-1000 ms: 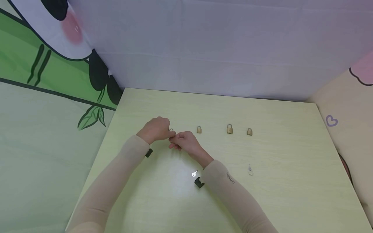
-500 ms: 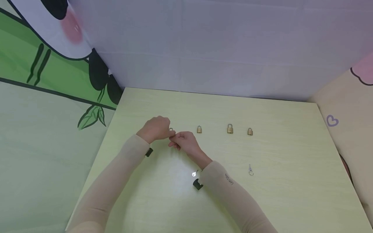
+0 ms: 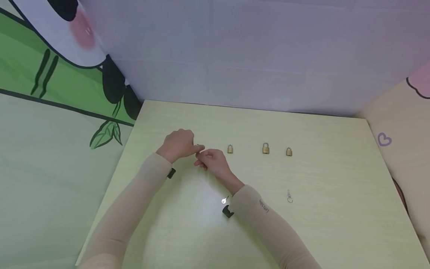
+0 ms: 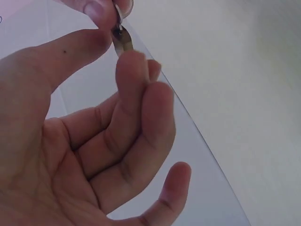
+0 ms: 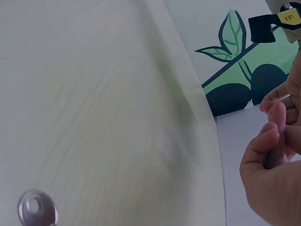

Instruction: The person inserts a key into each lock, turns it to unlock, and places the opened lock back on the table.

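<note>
In the left wrist view, a small brass padlock (image 4: 123,43) is pinched between the thumb and fingers of my left hand (image 4: 108,127). Its keyhole end faces a silver key (image 4: 118,15), which the fingertips of my right hand (image 3: 215,162) pinch. The key's tip meets the padlock; how deep it sits I cannot tell. Both hands meet above the table's left part in the head view, where my left hand (image 3: 179,144) mostly covers the padlock. From the right wrist, my right hand (image 5: 268,179) hides the key it holds.
Three brass padlocks stand in a row to the right: one (image 3: 230,149) near my hands, a larger one (image 3: 265,148), and another (image 3: 289,151). A loose key (image 3: 224,200) lies beside my right sleeve. Farther right is a key with a ring (image 3: 289,196). A wall cloth borders the table (image 3: 336,224).
Both hands have shifted slightly away from me, toward the back of the table. My left thumb reaches out more, and less of the held padlock's shackle shows. The other padlocks and keys stay put.
</note>
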The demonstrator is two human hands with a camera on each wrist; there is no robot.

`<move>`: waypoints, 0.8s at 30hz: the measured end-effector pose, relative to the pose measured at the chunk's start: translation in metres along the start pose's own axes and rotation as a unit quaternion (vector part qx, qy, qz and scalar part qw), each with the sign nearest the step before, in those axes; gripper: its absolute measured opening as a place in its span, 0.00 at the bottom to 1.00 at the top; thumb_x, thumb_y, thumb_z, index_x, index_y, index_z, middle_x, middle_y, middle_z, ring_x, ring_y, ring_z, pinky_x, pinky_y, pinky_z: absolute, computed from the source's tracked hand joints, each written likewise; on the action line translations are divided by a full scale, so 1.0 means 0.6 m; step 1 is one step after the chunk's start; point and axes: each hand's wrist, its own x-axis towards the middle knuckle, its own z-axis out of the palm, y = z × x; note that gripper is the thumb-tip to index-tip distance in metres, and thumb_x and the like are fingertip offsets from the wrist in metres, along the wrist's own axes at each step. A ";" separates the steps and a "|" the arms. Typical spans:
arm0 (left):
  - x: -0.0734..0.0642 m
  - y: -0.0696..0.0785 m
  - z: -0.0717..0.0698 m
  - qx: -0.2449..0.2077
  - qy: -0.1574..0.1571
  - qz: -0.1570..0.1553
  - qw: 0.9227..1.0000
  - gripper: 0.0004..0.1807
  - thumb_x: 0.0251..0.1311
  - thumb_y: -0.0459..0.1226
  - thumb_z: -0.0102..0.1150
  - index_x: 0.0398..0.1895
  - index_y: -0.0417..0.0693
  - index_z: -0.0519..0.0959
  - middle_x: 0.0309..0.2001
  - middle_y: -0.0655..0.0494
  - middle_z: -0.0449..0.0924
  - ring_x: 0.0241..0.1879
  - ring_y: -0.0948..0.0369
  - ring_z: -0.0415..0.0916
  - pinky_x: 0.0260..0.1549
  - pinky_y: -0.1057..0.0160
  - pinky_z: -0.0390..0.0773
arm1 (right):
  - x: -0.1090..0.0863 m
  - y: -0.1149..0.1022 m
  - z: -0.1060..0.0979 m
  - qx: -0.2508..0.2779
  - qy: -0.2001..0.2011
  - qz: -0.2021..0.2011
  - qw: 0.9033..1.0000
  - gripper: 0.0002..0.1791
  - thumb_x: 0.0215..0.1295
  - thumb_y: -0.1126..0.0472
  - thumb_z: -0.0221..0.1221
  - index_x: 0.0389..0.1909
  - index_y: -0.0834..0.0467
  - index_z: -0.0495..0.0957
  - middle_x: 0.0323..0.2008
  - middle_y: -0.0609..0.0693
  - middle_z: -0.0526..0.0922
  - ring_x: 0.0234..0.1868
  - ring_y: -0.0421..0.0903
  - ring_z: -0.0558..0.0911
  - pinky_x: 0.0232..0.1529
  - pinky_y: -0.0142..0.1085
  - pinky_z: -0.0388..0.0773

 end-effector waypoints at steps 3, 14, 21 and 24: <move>0.001 0.000 -0.003 -0.001 -0.006 0.004 1.000 0.27 0.63 0.53 0.61 0.12 0.49 0.68 0.11 0.59 0.64 0.13 0.62 0.60 0.16 0.64 0.60 | 0.001 0.001 0.003 0.011 -0.003 -0.002 1.000 0.13 0.70 0.62 0.60 0.30 0.69 0.80 0.27 0.58 0.86 0.26 0.48 0.77 0.27 0.31 0.71; 0.000 0.002 -0.011 -0.012 -0.010 0.001 1.000 0.18 0.59 0.43 0.58 0.14 0.46 0.74 0.14 0.56 0.74 0.14 0.61 0.64 0.16 0.65 0.59 | -0.008 0.000 0.012 0.022 -0.001 -0.007 1.000 0.14 0.70 0.60 0.59 0.32 0.69 0.81 0.24 0.52 0.85 0.28 0.52 0.75 0.27 0.30 0.71; -0.001 0.003 -0.010 -0.005 -0.014 -0.003 1.000 0.25 0.64 0.50 0.61 0.13 0.46 0.74 0.13 0.57 0.72 0.14 0.61 0.64 0.15 0.65 0.60 | -0.011 -0.001 0.013 0.026 0.005 -0.010 1.000 0.12 0.71 0.61 0.58 0.33 0.68 0.79 0.25 0.51 0.85 0.30 0.57 0.75 0.27 0.30 0.71; -0.001 0.003 -0.007 -0.008 -0.014 0.001 1.000 0.26 0.64 0.51 0.62 0.11 0.46 0.76 0.13 0.56 0.74 0.13 0.62 0.65 0.15 0.65 0.60 | -0.012 -0.003 0.013 0.028 0.010 -0.014 0.999 0.12 0.71 0.63 0.58 0.34 0.70 0.79 0.25 0.52 0.85 0.29 0.56 0.77 0.27 0.30 0.72</move>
